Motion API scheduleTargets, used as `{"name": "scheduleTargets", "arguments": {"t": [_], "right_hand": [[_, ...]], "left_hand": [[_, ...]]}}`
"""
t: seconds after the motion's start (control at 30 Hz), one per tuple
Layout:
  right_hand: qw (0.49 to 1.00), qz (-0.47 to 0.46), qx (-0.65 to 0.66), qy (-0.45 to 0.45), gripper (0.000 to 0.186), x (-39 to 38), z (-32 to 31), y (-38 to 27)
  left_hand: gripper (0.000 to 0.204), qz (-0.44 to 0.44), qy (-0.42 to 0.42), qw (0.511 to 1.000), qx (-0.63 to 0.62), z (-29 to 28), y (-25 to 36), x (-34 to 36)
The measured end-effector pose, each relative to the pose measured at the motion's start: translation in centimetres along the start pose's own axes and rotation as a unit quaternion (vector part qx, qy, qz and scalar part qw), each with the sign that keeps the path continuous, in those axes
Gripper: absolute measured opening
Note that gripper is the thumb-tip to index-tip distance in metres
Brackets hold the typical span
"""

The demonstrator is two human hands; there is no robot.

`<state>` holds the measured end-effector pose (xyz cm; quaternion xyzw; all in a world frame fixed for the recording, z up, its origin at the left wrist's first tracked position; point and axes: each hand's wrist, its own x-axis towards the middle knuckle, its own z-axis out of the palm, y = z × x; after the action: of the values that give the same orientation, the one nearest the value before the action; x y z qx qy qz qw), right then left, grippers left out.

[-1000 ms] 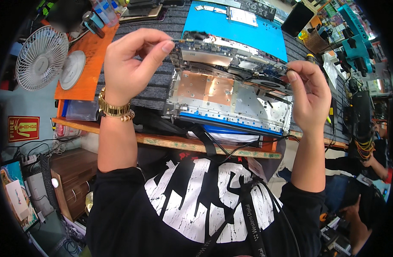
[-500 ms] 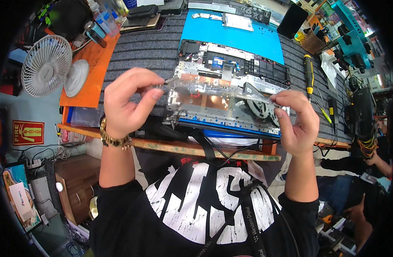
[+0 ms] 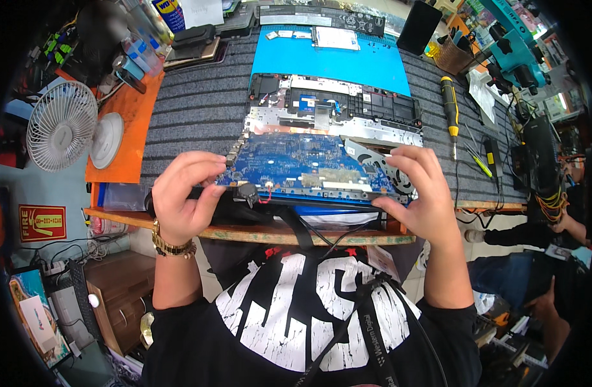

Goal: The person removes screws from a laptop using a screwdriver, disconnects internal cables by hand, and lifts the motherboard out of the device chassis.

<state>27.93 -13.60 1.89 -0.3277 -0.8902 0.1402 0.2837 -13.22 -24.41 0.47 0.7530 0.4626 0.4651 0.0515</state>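
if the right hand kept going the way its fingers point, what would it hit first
Probably the blue circuit board it already grips; the right hand has its fingers pointing left across it. Depth is unclear.

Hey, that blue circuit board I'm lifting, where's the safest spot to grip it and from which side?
Grip the blue circuit board by its bare short edges, from left and right, as the left hand and right hand do. It is thin and flat, with components across its face.

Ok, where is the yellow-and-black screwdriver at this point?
In the head view the yellow-and-black screwdriver lies on the grey ribbed mat to the person's right, just beyond the opened laptop chassis and above the right hand.
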Motion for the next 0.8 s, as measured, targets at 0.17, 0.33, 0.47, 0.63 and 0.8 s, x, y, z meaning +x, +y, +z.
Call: {"name": "scheduleTargets", "arguments": {"t": [0.17, 0.33, 0.47, 0.63, 0.8], "right_hand": [[0.999, 0.026, -0.031, 0.001, 0.054, -1.1, 1.4, 0.8], [0.999, 0.026, -0.03, 0.008, 0.046, -1.8, 1.9, 1.4], [0.999, 0.021, -0.029, 0.007, 0.043, -1.8, 1.9, 1.5], [0.999, 0.007, -0.034, 0.002, 0.04, -1.6, 1.6, 1.6], [1.0, 0.005, -0.027, 0.003, 0.037, -1.6, 1.7, 1.6]], "left_hand": [[0.024, 0.001, -0.021, 1.0, 0.012, -0.2, 0.3, -1.0], [0.025, -0.021, -0.027, 0.999, 0.018, 0.0, 0.8, -1.9], [0.026, -0.031, -0.034, 0.999, 0.021, 0.0, 1.0, -2.4], [0.027, -0.041, -0.039, 0.998, 0.026, 0.0, 1.2, -2.7], [0.028, -0.045, -0.044, 0.998, 0.027, -0.1, 1.2, -3.0]]}}
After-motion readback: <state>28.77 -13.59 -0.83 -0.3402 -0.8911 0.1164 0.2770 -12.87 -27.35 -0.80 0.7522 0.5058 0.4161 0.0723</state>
